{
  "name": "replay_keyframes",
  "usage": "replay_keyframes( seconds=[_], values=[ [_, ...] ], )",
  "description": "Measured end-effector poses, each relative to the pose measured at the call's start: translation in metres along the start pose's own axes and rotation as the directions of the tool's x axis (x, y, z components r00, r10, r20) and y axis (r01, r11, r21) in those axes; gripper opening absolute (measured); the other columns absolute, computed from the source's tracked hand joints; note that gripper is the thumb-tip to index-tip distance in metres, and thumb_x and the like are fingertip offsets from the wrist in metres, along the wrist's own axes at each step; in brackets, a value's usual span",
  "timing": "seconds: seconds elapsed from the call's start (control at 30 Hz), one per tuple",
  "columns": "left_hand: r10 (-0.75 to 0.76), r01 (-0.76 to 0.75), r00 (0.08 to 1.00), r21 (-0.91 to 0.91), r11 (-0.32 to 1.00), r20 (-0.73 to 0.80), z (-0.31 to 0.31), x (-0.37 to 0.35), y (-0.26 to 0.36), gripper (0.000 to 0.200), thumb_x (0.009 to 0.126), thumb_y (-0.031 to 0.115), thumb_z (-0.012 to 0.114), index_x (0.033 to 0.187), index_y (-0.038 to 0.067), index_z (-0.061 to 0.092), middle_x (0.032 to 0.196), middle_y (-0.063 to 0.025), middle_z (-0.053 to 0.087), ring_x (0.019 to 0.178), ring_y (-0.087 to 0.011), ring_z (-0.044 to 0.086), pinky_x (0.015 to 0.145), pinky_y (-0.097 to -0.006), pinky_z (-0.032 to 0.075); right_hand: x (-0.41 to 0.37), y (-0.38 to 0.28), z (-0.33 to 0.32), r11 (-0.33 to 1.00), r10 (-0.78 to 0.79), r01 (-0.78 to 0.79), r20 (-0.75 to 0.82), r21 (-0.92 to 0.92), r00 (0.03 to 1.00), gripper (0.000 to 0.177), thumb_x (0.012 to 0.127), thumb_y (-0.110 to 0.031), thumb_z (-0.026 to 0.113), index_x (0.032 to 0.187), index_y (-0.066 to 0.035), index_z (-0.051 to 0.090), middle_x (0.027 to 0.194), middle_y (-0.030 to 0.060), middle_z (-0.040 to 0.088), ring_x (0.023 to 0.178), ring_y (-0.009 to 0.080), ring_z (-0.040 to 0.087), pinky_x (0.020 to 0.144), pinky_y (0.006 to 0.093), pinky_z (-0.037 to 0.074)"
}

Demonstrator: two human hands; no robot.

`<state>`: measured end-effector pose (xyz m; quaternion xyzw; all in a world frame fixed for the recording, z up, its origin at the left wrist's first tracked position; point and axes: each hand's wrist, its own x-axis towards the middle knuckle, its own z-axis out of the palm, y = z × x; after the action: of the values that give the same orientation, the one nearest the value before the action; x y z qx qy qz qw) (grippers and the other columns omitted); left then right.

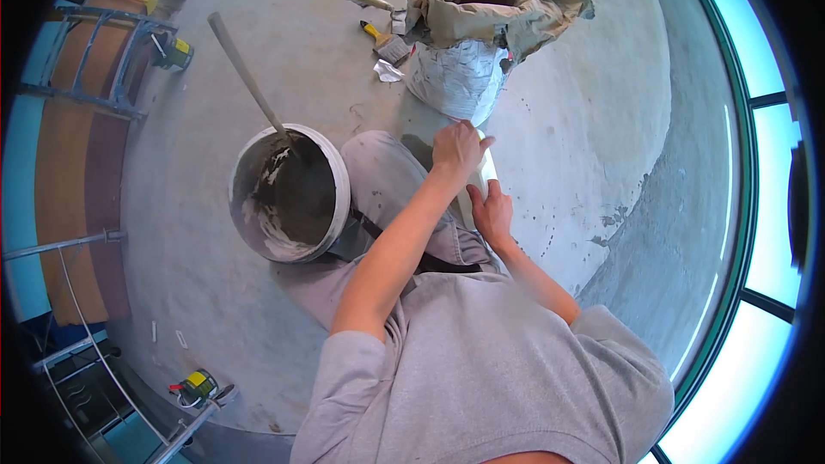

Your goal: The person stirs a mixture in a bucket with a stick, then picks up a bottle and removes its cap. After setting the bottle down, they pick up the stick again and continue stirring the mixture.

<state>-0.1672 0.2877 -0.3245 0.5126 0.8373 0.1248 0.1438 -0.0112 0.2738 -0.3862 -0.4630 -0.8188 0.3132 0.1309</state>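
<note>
My left hand (pixel 459 148) is closed on the upper end of a pale, long object (pixel 488 165) in front of my knees. Lower down, my right hand (pixel 492 213) has its fingers against the same object's side. What the object is cannot be made out, as my hands cover part of it. Beyond my hands stands an open paper bag (pixel 464 77) with a crumpled brown top. Left of my legs is a white bucket (pixel 342 193) holding grey material, with a stick (pixel 245 69) leaning out of it.
Brushes (pixel 391 47) and a light-handled tool (pixel 371 2) lie left of the bag. Metal scaffold frames (pixel 77 103) stand along the left, near a small pail (pixel 176 53) and another container (pixel 199 384). Windows (pixel 769 198) line the right side.
</note>
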Motion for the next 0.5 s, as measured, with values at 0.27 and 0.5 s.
replay_keyframes(
  seconds=[0.27,0.5],
  values=[
    [0.193,-0.196,0.979,-0.036,0.98,-0.07,0.014,0.003,-0.014,0.028,0.088,0.025,0.058,0.103,0.002,0.057,0.1,-0.0207,0.06,0.088,-0.0368,0.063,0.072,-0.0443,0.052,0.0,0.002,-0.001,0.999,-0.032,0.032,-0.009,0.018,0.999,0.036,0.086,-0.032,0.063,0.089,0.002,0.054,0.071,0.0282,0.061,0.066,0.048,0.058,0.064,0.0526,0.044],
    [-0.168,0.023,0.932,-0.412,0.911,-0.32,-0.021,0.029,-0.048,0.038,0.081,0.022,0.066,0.105,-0.004,0.053,0.09,-0.0244,0.063,0.086,-0.0419,0.061,0.076,-0.0458,0.05,0.001,0.001,-0.001,0.999,-0.011,0.011,-0.021,0.032,1.0,0.035,0.084,-0.032,0.064,0.087,0.002,0.055,0.071,0.027,0.062,0.065,0.0476,0.057,0.066,0.0528,0.042]
  ],
)
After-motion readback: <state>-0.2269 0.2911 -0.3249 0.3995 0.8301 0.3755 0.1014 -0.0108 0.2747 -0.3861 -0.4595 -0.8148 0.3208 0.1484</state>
